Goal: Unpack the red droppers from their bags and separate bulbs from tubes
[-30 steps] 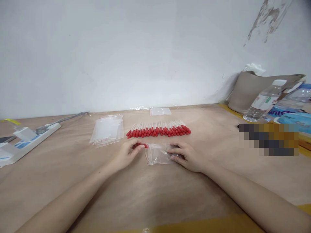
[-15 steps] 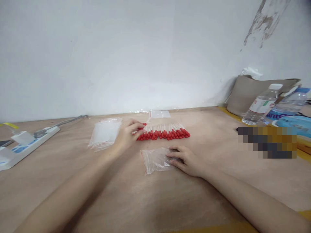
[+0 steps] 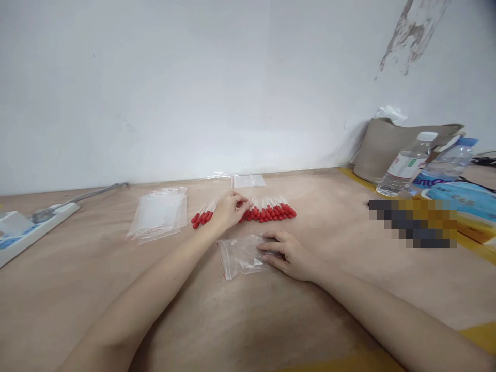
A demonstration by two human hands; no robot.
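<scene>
A row of white sticks with red tips [image 3: 279, 211] lies across the tabletop, partly hidden behind my left hand [image 3: 231, 208]. The thumb and fingers of that hand are pinched together over the row, and a red tip shows between them. To its left is a smaller group of the same red-tipped sticks [image 3: 201, 219]. Nearer to me lies a clear zip bag [image 3: 240, 257], flat, with its red-edged end to the left. My right hand [image 3: 289, 256] rests on the bag's right end, fingers stretched out and apart.
A stack of clear zip bags [image 3: 158, 214] lies at the left, and a single bag [image 3: 249, 181] near the wall. A power strip [image 3: 39, 232] sits far left. Water bottles [image 3: 406, 165], a blue packet [image 3: 461, 199] and a grey-brown bag [image 3: 374, 150] stand at the right.
My left hand has moved right along the row, uncovering the red-tipped sticks at its left end. My right hand stays on the bag. The view has shifted slightly right.
</scene>
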